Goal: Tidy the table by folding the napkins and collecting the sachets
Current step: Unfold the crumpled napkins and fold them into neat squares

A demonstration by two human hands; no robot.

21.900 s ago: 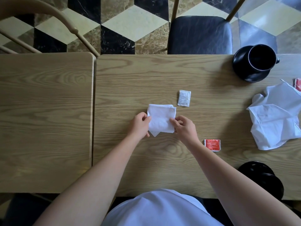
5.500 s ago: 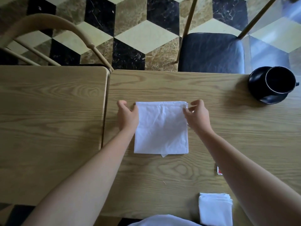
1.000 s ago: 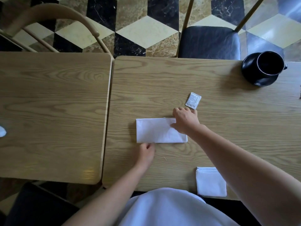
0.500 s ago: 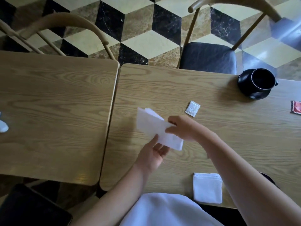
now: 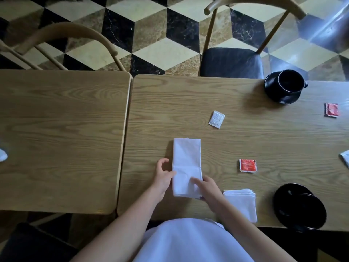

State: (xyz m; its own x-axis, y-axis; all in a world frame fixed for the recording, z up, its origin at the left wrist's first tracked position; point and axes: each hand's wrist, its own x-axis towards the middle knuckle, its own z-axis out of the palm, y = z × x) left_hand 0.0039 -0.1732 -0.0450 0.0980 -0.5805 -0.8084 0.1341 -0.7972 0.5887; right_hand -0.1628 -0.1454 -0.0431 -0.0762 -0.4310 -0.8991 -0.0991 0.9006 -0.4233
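Your left hand (image 5: pixel 162 176) pinches the near left edge of the long folded napkin (image 5: pixel 187 163), thumb on top, and your right hand (image 5: pixel 206 188) grips its near right corner with fingers laid over the cloth. The napkin lies flat on the right table (image 5: pixel 245 140), running away from you. A finished folded napkin (image 5: pixel 241 204) sits just right of your right wrist. One white sachet (image 5: pixel 216 119) and two red sachets (image 5: pixel 247 165) (image 5: pixel 331 110) lie scattered beyond.
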